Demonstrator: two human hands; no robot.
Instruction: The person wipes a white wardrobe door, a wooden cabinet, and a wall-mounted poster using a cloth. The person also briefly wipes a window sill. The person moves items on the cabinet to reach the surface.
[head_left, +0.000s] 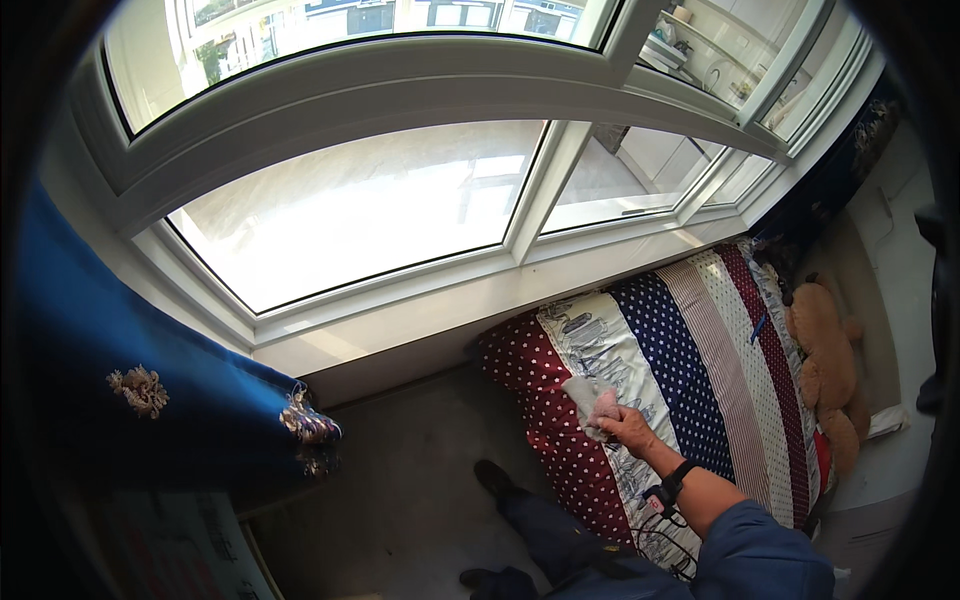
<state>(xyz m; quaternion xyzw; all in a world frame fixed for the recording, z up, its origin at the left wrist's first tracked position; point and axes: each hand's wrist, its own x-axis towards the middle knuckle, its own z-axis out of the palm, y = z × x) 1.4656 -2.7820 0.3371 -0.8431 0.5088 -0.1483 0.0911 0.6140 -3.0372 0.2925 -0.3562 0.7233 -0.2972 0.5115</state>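
Note:
My right hand (630, 433) reaches in from the lower right and grips a bunched cloth (583, 397), grey-green with a pink part. The cloth is held above a bed cover (645, 352) with stripes, stars and printed drawings; I cannot tell whether it touches the cover. A black strap (681, 474) with a small device circles my right wrist, and dark cables (664, 536) hang below it. My left hand is out of view. Before me a white-framed window (525, 202) stands over a pale sill (450, 296).
A blue curtain (180, 352) with tassels hangs at the left. Beside the bed's far end lies a brown plush toy (825, 360). My dark shoe (491, 478) stands on the grey floor (420, 450). A printed box or board (180, 540) is at lower left.

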